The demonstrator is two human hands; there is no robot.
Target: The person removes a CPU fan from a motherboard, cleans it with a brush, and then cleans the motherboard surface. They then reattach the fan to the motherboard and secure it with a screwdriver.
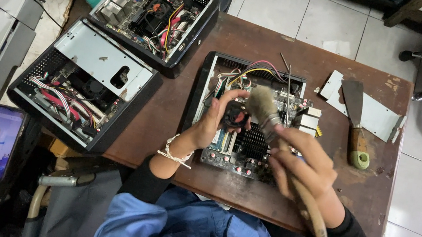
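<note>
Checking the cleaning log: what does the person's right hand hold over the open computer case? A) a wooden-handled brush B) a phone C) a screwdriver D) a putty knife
A: the right hand grips a wooden-handled brush, bristles up by the small fan in the left hand; the putty knife lies on the table.

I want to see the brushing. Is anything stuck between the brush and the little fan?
Nothing visible is. The left hand holds the small fan above the open computer case, and the brush in the right hand has its bristles right beside it.

Worn wooden table (175,124), bristly wooden-handled brush (263,103), perforated metal case (84,84).
</note>
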